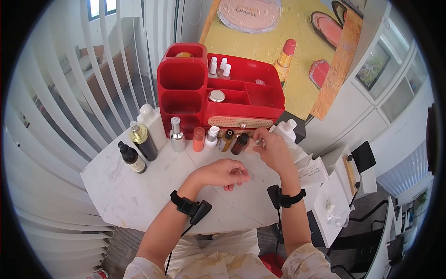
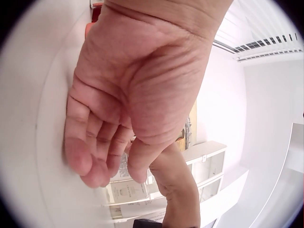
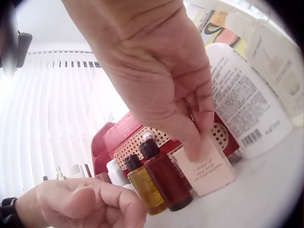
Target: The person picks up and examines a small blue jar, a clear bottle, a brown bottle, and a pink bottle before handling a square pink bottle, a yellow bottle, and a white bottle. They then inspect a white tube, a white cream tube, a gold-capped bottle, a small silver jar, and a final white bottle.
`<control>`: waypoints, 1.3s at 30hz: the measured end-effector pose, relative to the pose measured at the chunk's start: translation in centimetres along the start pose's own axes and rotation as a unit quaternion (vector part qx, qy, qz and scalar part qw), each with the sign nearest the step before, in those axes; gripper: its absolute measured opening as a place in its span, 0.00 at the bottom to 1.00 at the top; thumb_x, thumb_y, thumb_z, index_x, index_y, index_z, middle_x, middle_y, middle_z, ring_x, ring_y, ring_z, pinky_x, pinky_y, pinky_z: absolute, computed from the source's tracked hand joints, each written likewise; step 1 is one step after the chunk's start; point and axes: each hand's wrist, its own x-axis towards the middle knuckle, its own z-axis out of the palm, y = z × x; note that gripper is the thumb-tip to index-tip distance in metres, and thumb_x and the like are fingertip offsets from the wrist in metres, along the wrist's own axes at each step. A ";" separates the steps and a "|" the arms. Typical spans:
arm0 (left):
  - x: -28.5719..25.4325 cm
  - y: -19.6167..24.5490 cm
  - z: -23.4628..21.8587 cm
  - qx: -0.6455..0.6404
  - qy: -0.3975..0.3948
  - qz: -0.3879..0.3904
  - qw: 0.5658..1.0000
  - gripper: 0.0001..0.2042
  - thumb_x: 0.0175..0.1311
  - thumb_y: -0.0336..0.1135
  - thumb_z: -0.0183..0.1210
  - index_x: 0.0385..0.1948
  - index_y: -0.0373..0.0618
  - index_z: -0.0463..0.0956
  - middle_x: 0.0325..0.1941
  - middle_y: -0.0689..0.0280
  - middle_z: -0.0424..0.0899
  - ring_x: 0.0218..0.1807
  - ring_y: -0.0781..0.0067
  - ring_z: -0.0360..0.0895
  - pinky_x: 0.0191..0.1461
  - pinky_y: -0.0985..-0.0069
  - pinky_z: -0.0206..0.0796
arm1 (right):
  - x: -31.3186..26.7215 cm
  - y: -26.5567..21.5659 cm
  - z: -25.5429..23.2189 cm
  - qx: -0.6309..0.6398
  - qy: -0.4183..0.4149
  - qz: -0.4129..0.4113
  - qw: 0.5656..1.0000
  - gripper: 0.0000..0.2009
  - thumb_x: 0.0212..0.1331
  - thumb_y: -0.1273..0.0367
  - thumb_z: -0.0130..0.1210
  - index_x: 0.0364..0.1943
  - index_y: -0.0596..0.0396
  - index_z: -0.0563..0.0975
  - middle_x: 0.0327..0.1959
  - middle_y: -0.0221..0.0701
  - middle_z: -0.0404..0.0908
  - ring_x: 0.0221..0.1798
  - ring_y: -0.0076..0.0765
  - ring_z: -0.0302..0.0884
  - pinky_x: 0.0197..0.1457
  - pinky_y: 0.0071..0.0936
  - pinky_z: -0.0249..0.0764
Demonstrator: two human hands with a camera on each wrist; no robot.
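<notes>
My right hand (image 1: 275, 151) reaches to the row of bottles and pinches the top of a small pale pink box (image 3: 206, 168) with printed writing. In the right wrist view the box stands upright on the marble-look table, thumb on its front face. Directly beside it are a dark reddish-brown bottle (image 3: 168, 183) with a black cap and an amber bottle (image 3: 147, 192), also black-capped. My left hand (image 1: 220, 172) hovers low over the middle of the table, nearer to me. Its fingers are loosely bent, and its palm shows nothing held in the left wrist view.
Behind the row stands a red organizer (image 1: 183, 76) with small white-capped bottles (image 1: 218, 69) and a round jar (image 1: 216, 96). A large white bottle (image 3: 247, 104) is right of the box. Pump bottles (image 1: 144, 139) stand at the left. Vertical blinds (image 1: 69, 93) hang beyond the table's left edge.
</notes>
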 end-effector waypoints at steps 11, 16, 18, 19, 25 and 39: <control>0.1 -0.1 0.0 0.013 0.000 0.007 1.000 0.14 0.73 0.44 0.60 0.46 0.41 0.80 0.34 0.68 0.83 0.26 0.80 0.78 0.31 0.79 0.71 | 0.6 -3.2 -3.0 0.049 0.123 -0.049 0.990 0.09 0.60 0.78 0.61 0.43 0.61 0.79 0.36 0.42 0.85 0.40 0.43 0.85 0.41 0.34 0.79; 0.1 -0.3 0.0 0.003 -0.002 0.013 1.000 0.15 0.73 0.44 0.61 0.46 0.41 0.80 0.34 0.68 0.83 0.26 0.79 0.79 0.31 0.79 0.71 | 2.8 -6.5 -4.6 0.094 0.162 -0.090 0.978 0.07 0.63 0.76 0.60 0.44 0.61 0.80 0.38 0.41 0.84 0.39 0.39 0.85 0.41 0.31 0.80; 0.0 -0.3 -0.1 0.004 0.000 0.012 1.000 0.15 0.73 0.44 0.61 0.47 0.41 0.80 0.34 0.68 0.83 0.26 0.79 0.79 0.31 0.79 0.72 | 4.0 -7.6 -4.3 0.124 0.166 -0.116 0.971 0.08 0.63 0.76 0.60 0.45 0.61 0.80 0.39 0.41 0.84 0.39 0.38 0.84 0.43 0.30 0.80; 0.0 -0.3 -0.1 0.006 0.001 0.012 1.000 0.15 0.73 0.45 0.61 0.47 0.41 0.80 0.33 0.68 0.83 0.26 0.79 0.79 0.31 0.79 0.72 | 4.5 -8.3 -4.2 0.124 0.151 -0.130 0.972 0.08 0.64 0.75 0.60 0.45 0.61 0.80 0.40 0.40 0.83 0.40 0.39 0.84 0.44 0.30 0.79; 0.0 -0.3 -0.1 0.016 0.006 0.018 1.000 0.16 0.73 0.45 0.61 0.46 0.40 0.80 0.33 0.67 0.83 0.27 0.78 0.80 0.31 0.79 0.73 | 7.6 -11.0 -2.0 0.128 0.082 -0.190 0.970 0.09 0.66 0.69 0.60 0.45 0.60 0.81 0.45 0.39 0.81 0.44 0.43 0.82 0.49 0.35 0.78; 0.0 -0.6 -0.2 0.011 0.015 0.030 0.999 0.18 0.71 0.46 0.62 0.44 0.37 0.79 0.32 0.64 0.83 0.25 0.76 0.80 0.29 0.77 0.76 | 8.3 -11.9 -0.6 -0.062 0.081 -0.102 0.989 0.20 0.74 0.51 0.49 0.41 0.51 0.85 0.48 0.37 0.78 0.43 0.51 0.83 0.46 0.43 0.79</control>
